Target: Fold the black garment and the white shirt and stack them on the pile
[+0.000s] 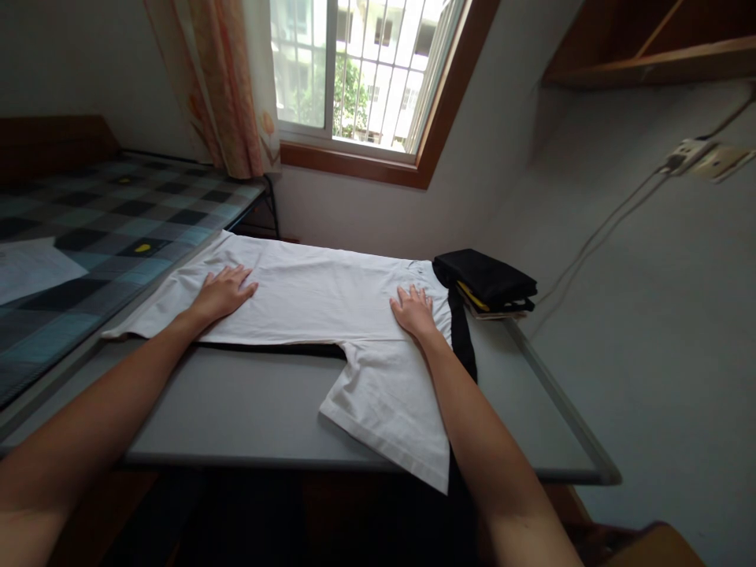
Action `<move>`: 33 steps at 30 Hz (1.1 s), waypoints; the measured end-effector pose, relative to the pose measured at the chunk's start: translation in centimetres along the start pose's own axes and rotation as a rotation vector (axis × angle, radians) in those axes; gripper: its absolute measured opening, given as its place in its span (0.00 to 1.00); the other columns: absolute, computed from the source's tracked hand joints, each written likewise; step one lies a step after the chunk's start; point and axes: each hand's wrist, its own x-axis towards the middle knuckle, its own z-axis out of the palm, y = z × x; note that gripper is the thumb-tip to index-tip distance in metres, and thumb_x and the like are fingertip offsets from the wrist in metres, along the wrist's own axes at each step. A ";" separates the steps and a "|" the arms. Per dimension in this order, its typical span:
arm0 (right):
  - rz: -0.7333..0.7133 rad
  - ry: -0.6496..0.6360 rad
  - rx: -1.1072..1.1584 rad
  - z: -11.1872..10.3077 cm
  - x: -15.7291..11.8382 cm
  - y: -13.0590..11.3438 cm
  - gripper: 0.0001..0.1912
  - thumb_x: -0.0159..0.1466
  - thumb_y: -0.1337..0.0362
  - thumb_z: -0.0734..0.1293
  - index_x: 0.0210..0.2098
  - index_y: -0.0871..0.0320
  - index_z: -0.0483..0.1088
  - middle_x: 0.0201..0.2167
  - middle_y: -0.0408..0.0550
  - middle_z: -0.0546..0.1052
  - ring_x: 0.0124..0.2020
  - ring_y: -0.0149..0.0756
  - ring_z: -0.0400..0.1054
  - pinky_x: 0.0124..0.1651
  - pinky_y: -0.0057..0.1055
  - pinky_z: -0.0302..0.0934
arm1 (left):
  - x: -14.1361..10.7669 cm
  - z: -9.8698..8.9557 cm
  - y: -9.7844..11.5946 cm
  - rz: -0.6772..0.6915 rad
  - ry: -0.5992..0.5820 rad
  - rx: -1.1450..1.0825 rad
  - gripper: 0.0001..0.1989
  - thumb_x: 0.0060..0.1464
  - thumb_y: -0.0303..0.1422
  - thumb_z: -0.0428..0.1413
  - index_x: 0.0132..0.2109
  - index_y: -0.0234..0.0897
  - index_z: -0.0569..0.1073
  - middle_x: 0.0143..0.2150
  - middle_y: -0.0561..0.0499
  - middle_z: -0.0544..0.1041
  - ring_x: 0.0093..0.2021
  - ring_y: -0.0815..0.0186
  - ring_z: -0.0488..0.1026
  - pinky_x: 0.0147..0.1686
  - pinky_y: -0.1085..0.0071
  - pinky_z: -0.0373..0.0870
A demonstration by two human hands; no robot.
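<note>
A white T-shirt [319, 291] lies spread sideways over the table [236, 402], its hem toward the left and one sleeve hanging over the front edge. My left hand [224, 293] rests flat on the shirt near the hem, fingers spread. Near the collar end, my right hand [414, 311] lies on the fabric with its fingers apart. Black cloth [464, 335] shows from under the shirt at the right and along its near side. How far it reaches beneath is hidden.
At the table's back right corner sits a stack of folded dark clothes [487, 279]. A bed with a checked cover [147, 213] adjoins the left side, with papers [35, 268] on it. A cord [596, 224] runs down the right wall from a socket [685, 157]. A barred window [372, 79] is behind.
</note>
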 end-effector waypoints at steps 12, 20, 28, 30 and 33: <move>0.008 -0.011 -0.012 -0.2 -0.2 -0.2 0.31 0.75 0.53 0.52 0.73 0.57 0.55 0.76 0.60 0.51 0.76 0.57 0.41 0.73 0.54 0.39 | -0.1 -0.1 0.0 0.008 0.011 0.005 0.34 0.65 0.46 0.40 0.71 0.32 0.62 0.74 0.39 0.58 0.74 0.46 0.53 0.69 0.45 0.50; -0.004 -0.004 -0.013 -0.1 -0.1 -0.1 0.31 0.75 0.52 0.52 0.73 0.57 0.56 0.75 0.60 0.51 0.75 0.58 0.41 0.72 0.55 0.39 | -0.2 0.0 0.1 0.010 0.040 0.009 0.34 0.65 0.46 0.40 0.70 0.33 0.63 0.73 0.39 0.60 0.74 0.48 0.55 0.68 0.47 0.53; -0.002 -0.004 0.000 -0.4 -0.3 -0.2 0.31 0.75 0.53 0.52 0.73 0.58 0.56 0.75 0.61 0.52 0.75 0.59 0.42 0.72 0.55 0.39 | -0.2 -0.3 0.2 -0.004 0.006 0.019 0.35 0.65 0.47 0.38 0.71 0.32 0.61 0.74 0.40 0.58 0.74 0.48 0.53 0.69 0.47 0.50; -0.001 -0.003 0.000 -0.4 -0.3 -0.3 0.31 0.75 0.53 0.52 0.73 0.58 0.56 0.75 0.61 0.52 0.75 0.59 0.42 0.72 0.55 0.39 | -0.2 -0.4 0.3 -0.005 -0.001 0.019 0.36 0.65 0.47 0.37 0.71 0.32 0.61 0.75 0.40 0.57 0.74 0.48 0.52 0.69 0.47 0.50; 0.000 -0.001 -0.013 -0.4 -0.3 -0.3 0.31 0.75 0.53 0.53 0.72 0.57 0.57 0.75 0.61 0.52 0.75 0.58 0.42 0.72 0.55 0.40 | -0.3 -0.5 0.4 -0.009 -0.011 0.017 0.36 0.65 0.47 0.37 0.72 0.31 0.60 0.75 0.40 0.57 0.74 0.48 0.52 0.70 0.47 0.49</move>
